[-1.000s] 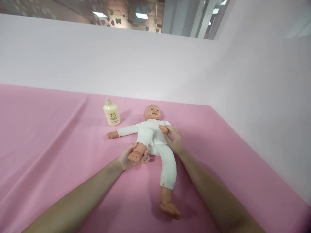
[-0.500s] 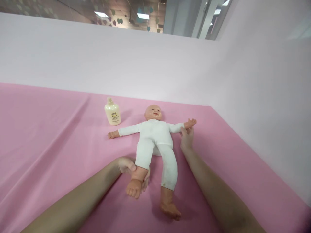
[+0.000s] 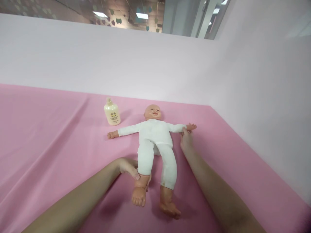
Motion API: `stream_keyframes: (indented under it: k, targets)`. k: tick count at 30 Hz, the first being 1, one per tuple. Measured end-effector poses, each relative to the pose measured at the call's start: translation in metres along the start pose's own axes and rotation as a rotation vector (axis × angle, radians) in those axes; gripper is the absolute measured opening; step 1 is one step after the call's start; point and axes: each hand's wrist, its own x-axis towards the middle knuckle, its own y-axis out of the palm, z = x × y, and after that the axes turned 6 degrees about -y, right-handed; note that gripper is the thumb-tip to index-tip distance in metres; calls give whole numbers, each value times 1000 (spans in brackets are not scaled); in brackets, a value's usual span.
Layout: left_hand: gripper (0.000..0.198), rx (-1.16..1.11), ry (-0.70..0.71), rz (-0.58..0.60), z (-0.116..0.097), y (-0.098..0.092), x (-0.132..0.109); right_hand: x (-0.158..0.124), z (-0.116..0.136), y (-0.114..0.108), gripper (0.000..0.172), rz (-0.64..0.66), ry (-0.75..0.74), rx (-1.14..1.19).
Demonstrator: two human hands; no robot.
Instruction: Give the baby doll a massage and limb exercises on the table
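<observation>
A baby doll point(image 3: 155, 132) with a white cloth body lies on its back, its head toward the wall and its feet toward me. My left hand point(image 3: 128, 167) is wrapped round the doll's lower leg on the left, just above the bare foot point(image 3: 139, 195); most of its fingers are hidden behind the leg. The doll's other leg point(image 3: 169, 168) rests on the pink cloth. At the right, my right hand point(image 3: 186, 138) pinches the doll's forearm near the wrist, where the white sleeve meets the doll's hand point(image 3: 191, 126).
A cream pump bottle point(image 3: 112, 113) stands upright left of the doll's head. Pink cloth point(image 3: 60, 139) with a few creases covers the surface. White walls point(image 3: 121, 64) rise behind it and along the right side, with a window opening above.
The leg in my left hand has swung slightly right, its foot lower in view. My right hand has shifted slightly, and the doll's hand beside it has tipped lower.
</observation>
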Motion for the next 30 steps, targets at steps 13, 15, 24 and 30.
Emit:
stream_keyframes:
  k: [13, 15, 24, 30]
  targets:
    - [52, -458, 420, -296, 6, -16, 4, -34, 25, 21, 51, 422, -536, -388]
    - [51, -502, 421, -370, 4, -15, 6, -40, 25, 21, 42, 507, -655, -503]
    - [55, -480, 351, -443, 2, -15, 11, -45, 31, 26, 35, 693, -839, -696]
    - [56, -395, 353, -306, 10, -20, 8, -47, 33, 25, 37, 601, -651, -531]
